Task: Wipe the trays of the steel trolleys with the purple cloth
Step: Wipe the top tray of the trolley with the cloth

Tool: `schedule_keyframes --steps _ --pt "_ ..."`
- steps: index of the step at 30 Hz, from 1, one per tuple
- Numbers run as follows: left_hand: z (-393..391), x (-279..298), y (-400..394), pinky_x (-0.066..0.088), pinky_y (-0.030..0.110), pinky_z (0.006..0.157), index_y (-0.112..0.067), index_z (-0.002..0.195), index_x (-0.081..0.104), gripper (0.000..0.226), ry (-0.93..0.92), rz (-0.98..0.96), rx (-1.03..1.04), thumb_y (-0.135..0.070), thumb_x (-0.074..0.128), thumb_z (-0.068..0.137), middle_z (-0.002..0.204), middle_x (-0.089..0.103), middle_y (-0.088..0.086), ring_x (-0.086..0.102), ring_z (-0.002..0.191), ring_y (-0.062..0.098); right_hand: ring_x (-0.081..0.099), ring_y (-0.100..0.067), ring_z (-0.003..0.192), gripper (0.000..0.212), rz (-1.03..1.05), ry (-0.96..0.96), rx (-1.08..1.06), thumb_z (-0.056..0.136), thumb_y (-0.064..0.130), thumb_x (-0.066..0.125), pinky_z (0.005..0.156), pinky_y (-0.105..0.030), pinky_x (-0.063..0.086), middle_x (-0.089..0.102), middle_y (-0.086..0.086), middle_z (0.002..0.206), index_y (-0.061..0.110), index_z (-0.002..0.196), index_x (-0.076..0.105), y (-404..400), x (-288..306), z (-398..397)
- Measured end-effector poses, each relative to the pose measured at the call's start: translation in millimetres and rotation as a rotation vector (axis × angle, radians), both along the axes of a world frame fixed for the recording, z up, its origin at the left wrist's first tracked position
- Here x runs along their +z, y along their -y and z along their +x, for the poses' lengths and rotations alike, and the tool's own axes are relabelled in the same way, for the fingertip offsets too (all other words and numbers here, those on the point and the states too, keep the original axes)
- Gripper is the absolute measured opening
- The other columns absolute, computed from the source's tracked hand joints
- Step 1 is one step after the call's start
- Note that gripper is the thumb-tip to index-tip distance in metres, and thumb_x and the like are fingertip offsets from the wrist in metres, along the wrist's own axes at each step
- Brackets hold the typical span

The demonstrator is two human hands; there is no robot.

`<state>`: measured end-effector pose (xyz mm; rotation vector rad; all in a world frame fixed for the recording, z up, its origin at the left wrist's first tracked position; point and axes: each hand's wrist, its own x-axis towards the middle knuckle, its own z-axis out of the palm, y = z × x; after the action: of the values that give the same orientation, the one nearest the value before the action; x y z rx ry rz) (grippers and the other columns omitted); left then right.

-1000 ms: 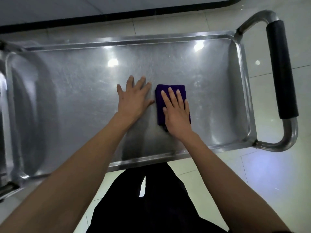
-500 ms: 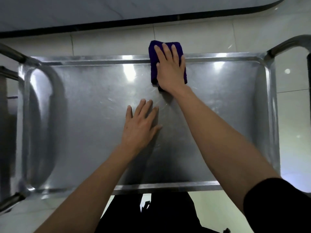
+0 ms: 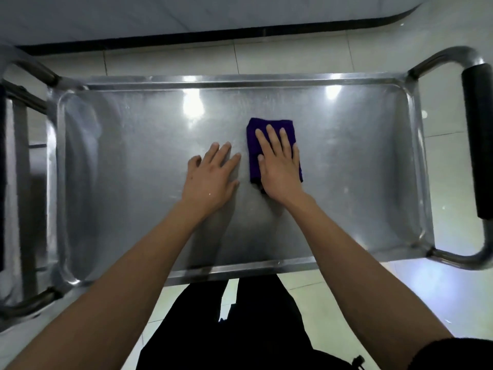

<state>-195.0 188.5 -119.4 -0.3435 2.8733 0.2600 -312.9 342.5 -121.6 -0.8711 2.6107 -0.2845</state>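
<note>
From the head view, looking straight down, the steel trolley's top tray fills the middle of the picture, its long sides running from 9 o'clock to 3 o'clock; the folded purple cloth lies flat on the tray floor just to the 1 o'clock side of the tray's centre, well apart from every rim; the right hand lies spread on top of the cloth, fingers straight and pointing to 12 o'clock, palm pressing down, with cloth showing beyond the fingertips and along the thumb side; the left hand rests flat on the bare steel just at 9 o'clock of the cloth, fingers splayed wide and straight, holding nothing, its nearest finger close beside the cloth but apart from it; both bare forearms reach in from 6 o'clock, the right one ending in a dark sleeve at the lower corner; at 3 o'clock the trolley's tubular handle carries a black grip; at 9 o'clock the steel of a second trolley shows, partly cut by the frame; pale floor tiles lie beyond the far rim at 12 o'clock, under a dark skirting strip; the person's dark trousers stand at 6 o'clock against the near rim.
</note>
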Motion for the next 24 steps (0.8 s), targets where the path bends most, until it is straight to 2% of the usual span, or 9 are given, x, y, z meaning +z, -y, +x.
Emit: schedule_keyframes --steps 4,13,17,20,24 --pt "1 1 1 0.029 0.052 0.111 -0.029 0.154 0.026 0.068 0.029 0.015 -0.021 -0.051 0.052 0.096 0.165 0.014 0.002 0.009 0.153 0.024 -0.012 -0.020 0.153 0.059 0.031 0.004 -0.034 0.106 0.030 0.026 0.123 -0.053 0.003 -0.005 0.005 0.167 0.033 0.158 -0.001 -43 2 71" --pt "2 0 -1 0.026 0.054 0.111 -0.028 0.153 0.023 0.064 0.007 0.058 -0.021 -0.045 0.052 0.098 0.162 0.012 0.000 0.006 0.151 0.024 -0.008 -0.022 0.153 0.059 0.120 -0.012 -0.096 0.103 0.034 0.016 0.122 -0.055 0.013 -0.002 0.002 0.167 0.031 0.158 -0.002 -106 2 187" --pt "3 3 -1 0.024 0.053 0.112 -0.027 0.153 0.024 0.063 0.000 0.095 -0.009 -0.044 0.051 0.099 0.164 0.012 0.001 0.007 0.152 0.024 -0.007 -0.022 0.153 0.058 0.123 -0.011 -0.101 0.104 0.034 0.016 0.121 -0.055 0.016 -0.003 0.002 0.167 0.031 0.159 -0.002 -118 2 206" --pt "7 6 0 0.022 0.051 0.116 -0.016 0.156 0.023 0.070 -0.026 0.132 0.025 -0.047 0.051 0.099 0.166 0.015 0.003 0.008 0.154 0.024 -0.009 -0.021 0.153 0.057 0.108 0.000 -0.116 0.104 0.035 0.014 0.122 -0.054 0.013 -0.003 0.004 0.167 0.032 0.158 -0.003 -115 3 205" --pt "11 6 7 0.025 0.049 0.117 -0.010 0.150 0.035 0.071 -0.072 0.126 -0.002 -0.050 0.055 0.096 0.163 0.024 0.006 0.016 0.151 0.026 -0.013 -0.020 0.153 0.058 0.107 0.011 -0.096 0.104 0.035 0.014 0.122 -0.053 0.009 -0.005 0.004 0.167 0.034 0.157 -0.008 -108 3 195"
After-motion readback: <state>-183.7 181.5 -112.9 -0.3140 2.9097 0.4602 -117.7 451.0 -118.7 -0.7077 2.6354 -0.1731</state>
